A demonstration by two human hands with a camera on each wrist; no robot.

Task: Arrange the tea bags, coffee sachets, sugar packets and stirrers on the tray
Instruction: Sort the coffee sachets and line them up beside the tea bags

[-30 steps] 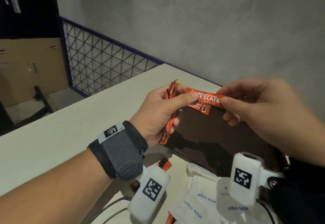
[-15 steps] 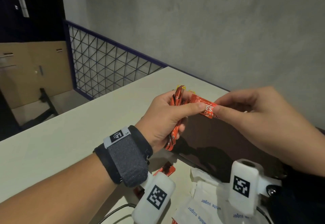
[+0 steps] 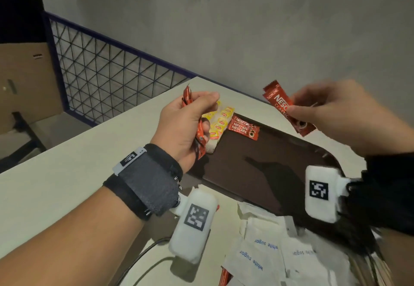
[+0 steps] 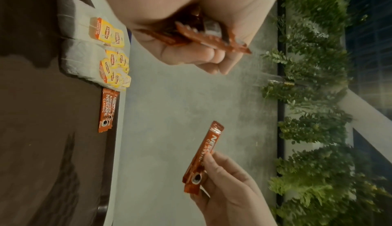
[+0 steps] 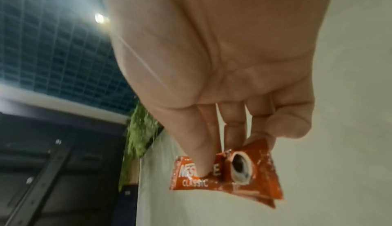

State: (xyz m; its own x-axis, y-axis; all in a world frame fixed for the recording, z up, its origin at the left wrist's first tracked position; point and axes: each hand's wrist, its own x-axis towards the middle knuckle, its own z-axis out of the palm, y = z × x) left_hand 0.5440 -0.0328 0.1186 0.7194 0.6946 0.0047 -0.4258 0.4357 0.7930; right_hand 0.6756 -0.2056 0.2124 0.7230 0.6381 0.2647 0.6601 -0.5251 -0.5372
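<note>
My left hand grips a bunch of red coffee sachets above the left end of the dark brown tray; the same bunch shows in the left wrist view. My right hand pinches red coffee sachets between thumb and fingers, raised over the tray's far side, also the pinched sachets in the right wrist view. On the tray's far left corner lie yellow-tagged tea bags and, beside them, red coffee sachets. White sugar packets lie on the table near me.
The pale table runs left to a blue mesh railing; a grey wall stands just behind the tray. Another red sachet lies by the sugar packets at the near edge. A cable trails below my left wrist.
My hands have drawn apart: the right hand pulled sachets out of the left hand's bunch and carried them right. The view tilted down, revealing the tea bags and sachets on the tray.
</note>
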